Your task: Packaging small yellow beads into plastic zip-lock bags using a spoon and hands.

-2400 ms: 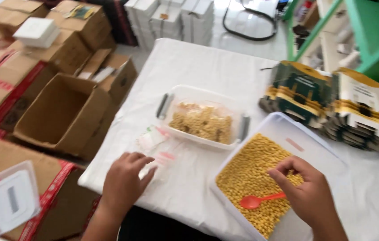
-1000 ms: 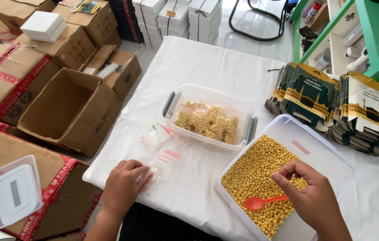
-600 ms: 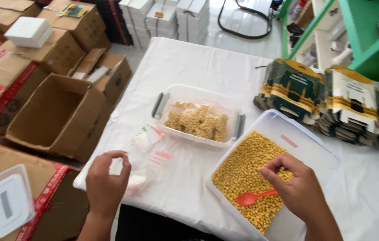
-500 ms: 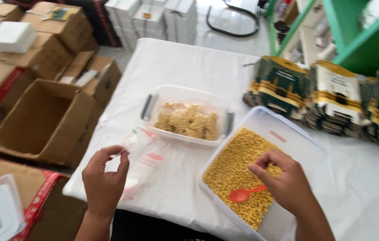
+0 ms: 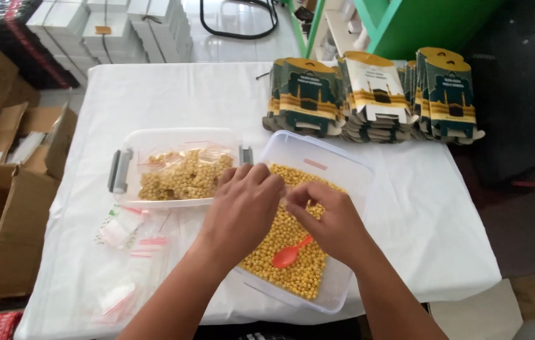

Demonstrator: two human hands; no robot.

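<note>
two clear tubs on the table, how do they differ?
The left tub holds small sealed clear bags of yellow pellets; the right tub holds them loose, with an orange spoon lying in them. The left tub has grey clip handles at its ends; none show on the right tub. Both hands, left hand and right hand, meet over the right tub. Both are clear, lidless, on the white cloth.

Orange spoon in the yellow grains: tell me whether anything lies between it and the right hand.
Nothing visible does. The orange spoon lies uncovered on the yellow grains, just below the right hand, with only grains between.
</note>
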